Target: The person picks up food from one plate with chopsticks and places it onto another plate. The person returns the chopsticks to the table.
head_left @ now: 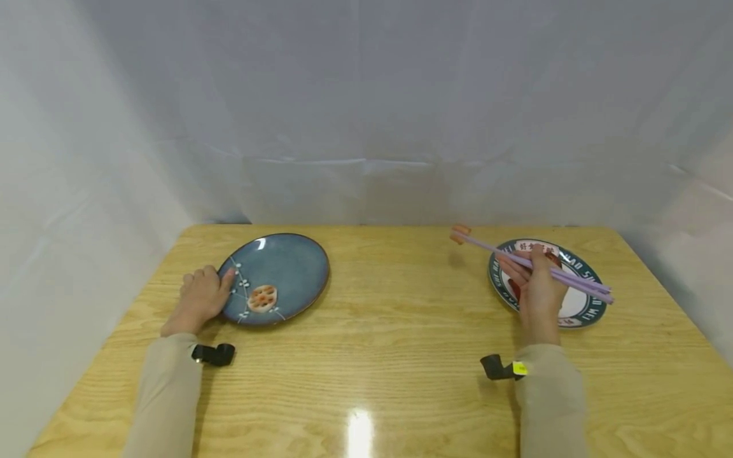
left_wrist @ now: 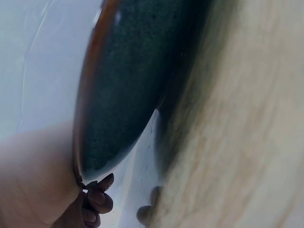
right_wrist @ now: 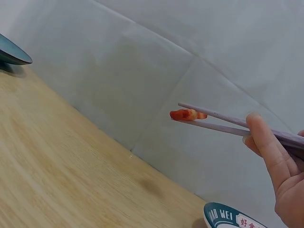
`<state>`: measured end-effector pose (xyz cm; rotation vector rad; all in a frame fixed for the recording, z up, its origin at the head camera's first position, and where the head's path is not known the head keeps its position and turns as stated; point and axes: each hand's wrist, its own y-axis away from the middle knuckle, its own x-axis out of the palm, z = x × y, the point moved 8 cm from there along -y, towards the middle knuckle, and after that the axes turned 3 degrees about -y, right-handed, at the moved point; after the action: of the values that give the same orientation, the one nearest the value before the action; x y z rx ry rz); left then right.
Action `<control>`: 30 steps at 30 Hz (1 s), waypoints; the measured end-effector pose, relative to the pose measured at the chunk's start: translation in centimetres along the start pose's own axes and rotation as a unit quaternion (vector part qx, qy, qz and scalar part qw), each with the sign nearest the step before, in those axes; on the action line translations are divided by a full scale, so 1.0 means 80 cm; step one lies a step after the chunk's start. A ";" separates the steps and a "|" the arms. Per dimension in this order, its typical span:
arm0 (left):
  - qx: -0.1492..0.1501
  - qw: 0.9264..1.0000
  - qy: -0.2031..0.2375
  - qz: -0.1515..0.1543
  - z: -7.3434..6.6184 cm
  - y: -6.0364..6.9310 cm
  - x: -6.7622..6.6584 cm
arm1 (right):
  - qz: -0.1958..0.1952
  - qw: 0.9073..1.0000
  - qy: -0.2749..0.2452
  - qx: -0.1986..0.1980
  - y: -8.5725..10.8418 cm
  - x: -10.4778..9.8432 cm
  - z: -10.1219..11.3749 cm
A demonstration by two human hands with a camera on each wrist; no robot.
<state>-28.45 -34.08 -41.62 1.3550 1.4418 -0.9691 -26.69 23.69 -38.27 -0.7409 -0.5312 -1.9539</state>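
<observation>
My left hand (head_left: 203, 296) grips the left rim of a blue-green plate (head_left: 292, 267), its thumb over the edge; in the left wrist view the fingers (left_wrist: 99, 200) curl by the rim. A lotus root slice (head_left: 263, 298) lies on that plate, among painted white blossoms. On the right, my right hand (head_left: 541, 292) holds a pair of purple chopsticks (head_left: 578, 283) over a white plate with a dark green lettered rim (head_left: 595, 313). Between the chopstick tips, above the table, is a small orange-red food piece (right_wrist: 188, 114). Reddish-brown food (head_left: 513, 289) on the lettered plate is partly hidden by the hand.
Both plates stand on a light wooden table (head_left: 366, 356), with bare wood between them. Pale sheeting (head_left: 366, 114) hangs behind the far edge and along both sides. A small black device (head_left: 214, 354) sits on the left wrist, another (head_left: 498, 367) on the right.
</observation>
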 end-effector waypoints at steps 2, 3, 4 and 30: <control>0.002 1.000 0.001 0.000 -0.001 0.000 0.000 | -0.002 1.000 -0.007 0.008 0.002 0.002 -0.002; 0.002 1.000 0.001 -0.001 -0.001 0.000 0.000 | -0.002 1.000 -0.007 0.010 0.002 0.003 -0.003; 0.002 1.000 0.002 -0.002 -0.001 0.000 0.000 | -0.002 1.000 -0.012 0.014 0.002 0.005 -0.004; 0.000 1.000 0.004 -0.003 -0.003 0.000 0.001 | 0.016 1.000 0.008 0.009 0.013 0.030 -0.028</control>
<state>-28.51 -33.81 -41.62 1.3563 1.4537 -0.9687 -27.30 20.30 -38.19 -0.7172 -0.5241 -1.9206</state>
